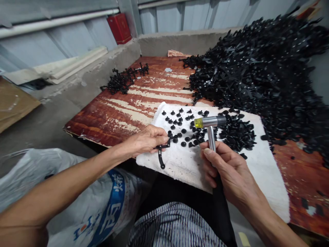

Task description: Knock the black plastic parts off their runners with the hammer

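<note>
My left hand [146, 140] is shut on a black plastic runner [161, 154], whose curved piece hangs past the near part of a white padded mat [180, 168]. My right hand [230, 168] grips the steel handle of a small hammer [210, 128], which has a yellow face and a steel head. The hammer's head is held above the mat, close to a heap of small black moulded plastic pieces [236, 133]. Several more of these pieces [180, 128] lie spread between my hands.
The mat lies on a worn red plywood board [144, 106]. A huge heap of black plastic runners [257, 72] fills the right side, and a smaller heap [123, 79] lies at the back left. A white woven sack [102, 206] sits below my left arm, beside my striped trousers [174, 226].
</note>
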